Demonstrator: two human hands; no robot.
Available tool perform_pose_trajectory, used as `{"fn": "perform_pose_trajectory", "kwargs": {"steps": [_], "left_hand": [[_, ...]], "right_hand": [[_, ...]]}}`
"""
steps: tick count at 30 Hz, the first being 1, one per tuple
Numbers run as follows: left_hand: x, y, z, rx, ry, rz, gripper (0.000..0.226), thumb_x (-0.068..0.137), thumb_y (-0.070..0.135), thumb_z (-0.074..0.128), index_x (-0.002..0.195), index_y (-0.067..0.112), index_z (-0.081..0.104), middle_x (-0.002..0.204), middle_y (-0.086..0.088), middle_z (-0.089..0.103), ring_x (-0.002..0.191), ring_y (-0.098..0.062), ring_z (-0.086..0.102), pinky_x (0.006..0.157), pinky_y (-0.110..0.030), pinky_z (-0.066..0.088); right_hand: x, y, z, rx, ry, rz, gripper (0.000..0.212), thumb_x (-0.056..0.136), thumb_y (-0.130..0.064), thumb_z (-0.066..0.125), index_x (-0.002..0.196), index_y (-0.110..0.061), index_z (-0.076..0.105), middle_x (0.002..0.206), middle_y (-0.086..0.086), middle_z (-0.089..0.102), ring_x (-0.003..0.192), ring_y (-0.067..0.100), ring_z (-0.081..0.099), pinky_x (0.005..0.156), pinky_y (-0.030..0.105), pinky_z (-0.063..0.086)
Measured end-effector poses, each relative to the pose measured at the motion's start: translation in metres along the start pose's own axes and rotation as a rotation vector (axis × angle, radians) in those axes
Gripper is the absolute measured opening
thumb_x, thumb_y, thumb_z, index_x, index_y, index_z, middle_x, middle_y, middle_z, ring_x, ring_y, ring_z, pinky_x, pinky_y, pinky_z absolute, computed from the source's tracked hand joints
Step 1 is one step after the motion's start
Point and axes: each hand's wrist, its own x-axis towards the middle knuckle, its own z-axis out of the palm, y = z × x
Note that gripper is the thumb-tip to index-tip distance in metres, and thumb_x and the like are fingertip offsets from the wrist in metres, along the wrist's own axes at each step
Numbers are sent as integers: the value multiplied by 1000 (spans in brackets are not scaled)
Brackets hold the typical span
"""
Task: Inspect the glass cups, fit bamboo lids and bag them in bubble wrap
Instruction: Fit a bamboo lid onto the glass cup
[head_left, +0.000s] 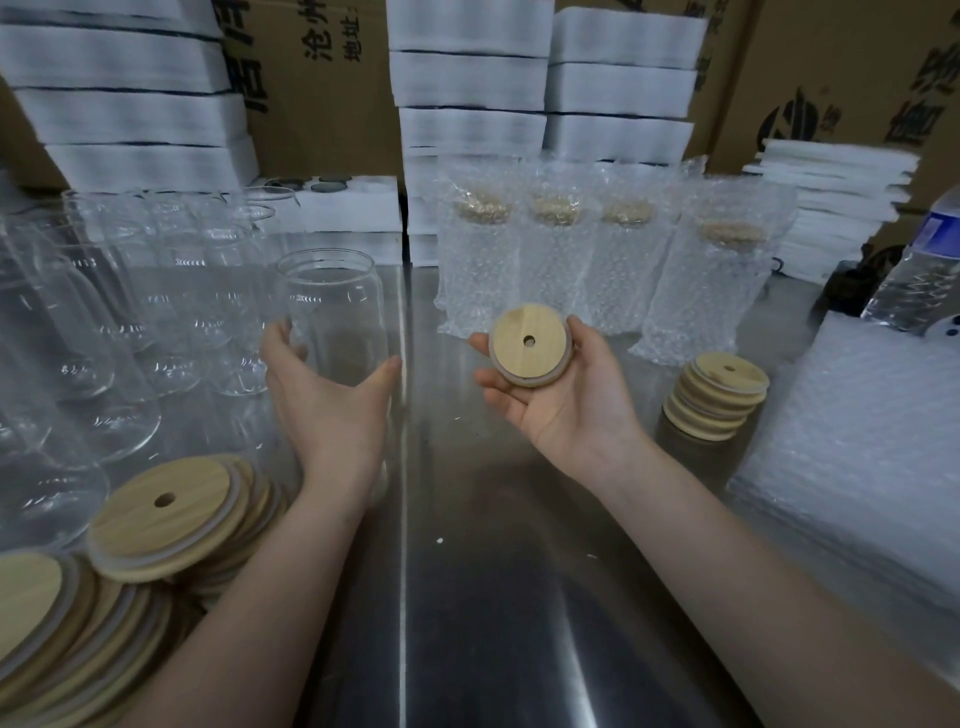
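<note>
On the steel desk (493, 597), bare cups (104, 322) crowd the far left, with loose lids (166, 514) heaped in front of them. The left hand (322, 395) grasps an upright, uncovered glass cup (332, 306), fingers on its left side and thumb on its right. Just right of centre, the right hand (561, 395) lies palm up, cradling a bamboo lid (530, 345) between fingers and thumb, apart from the cup. Behind it stand four wrapped cups (597, 260), lids on. Further right are a lid stack (722, 395), bubble-wrap bags (857, 441) and a water bottle (914, 270).
</note>
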Motion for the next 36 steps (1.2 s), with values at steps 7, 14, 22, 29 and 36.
{"fn": "perform_pose_trajectory", "kwargs": {"steps": [7, 14, 22, 29, 36], "left_hand": [[-11, 9, 1, 199, -42, 233, 93, 68, 14, 87, 147, 15, 38, 145, -8, 47, 136, -26, 42, 113, -47, 32], [-22, 15, 6, 460, -109, 460, 88, 69, 18, 85, 146, 24, 43, 142, -5, 50, 135, -30, 41, 111, -58, 27], [-26, 18, 4, 577, -191, 508, 92, 68, 9, 81, 148, 31, 41, 150, -2, 42, 141, -29, 33, 112, -64, 19], [-29, 19, 4, 558, -205, 512, 93, 67, 4, 80, 148, 30, 41, 150, -3, 42, 141, -31, 30, 109, -67, 22], [-29, 19, 4, 526, -202, 519, 91, 68, 3, 79, 147, 30, 42, 149, -3, 43, 141, -31, 31, 110, -59, 24]], "right_hand": [[1, -3, 3, 45, 44, -117, 47, 103, -39, 31, 103, -5, 64, 104, 19, 68, 76, 30, 64, 64, 36, 58], [1, -4, 4, -108, 79, -326, 31, 104, -29, 41, 124, -13, 58, 116, 7, 61, 99, 25, 64, 83, 36, 56], [-8, 1, 10, -434, 31, -485, 29, 100, -16, 52, 120, -35, 59, 137, -4, 58, 129, 14, 55, 110, 35, 43], [-10, 2, 12, -498, 27, -507, 43, 97, -6, 55, 136, -23, 50, 142, -1, 53, 132, 11, 50, 115, 39, 37], [-11, 2, 12, -536, -5, -492, 45, 97, -4, 54, 137, -22, 48, 144, 1, 51, 132, 8, 50, 115, 34, 37]]}}
